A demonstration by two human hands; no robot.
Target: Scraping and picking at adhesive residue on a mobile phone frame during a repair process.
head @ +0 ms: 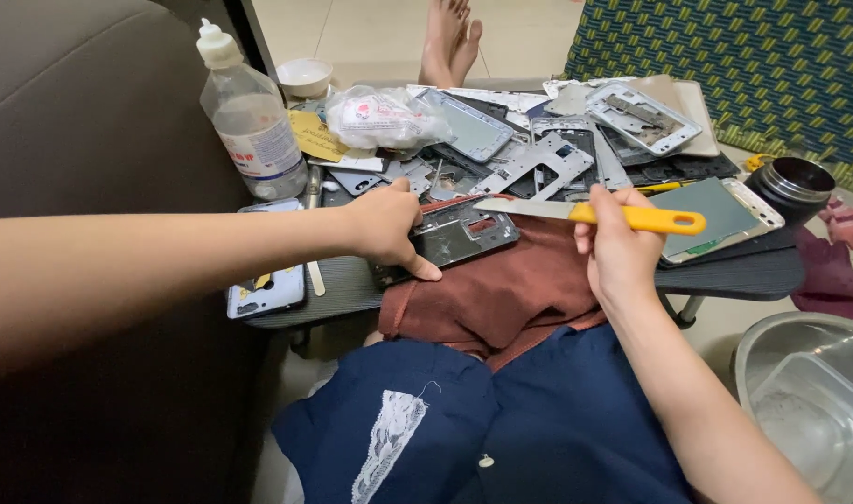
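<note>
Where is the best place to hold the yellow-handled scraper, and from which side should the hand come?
Grip the yellow handle, coming from below as the right hand does. The scraper lies level, its thin metal blade pointing left toward the dark phone frame, so the thick handle is likely safest.

one bottle (251, 117), one knife (594, 215) (yellow-handled), two hands (386, 224)

Single head cam, worn by person: looks fwd and down, close over lap and cluttered table (725, 271); no 2nd view.
</note>
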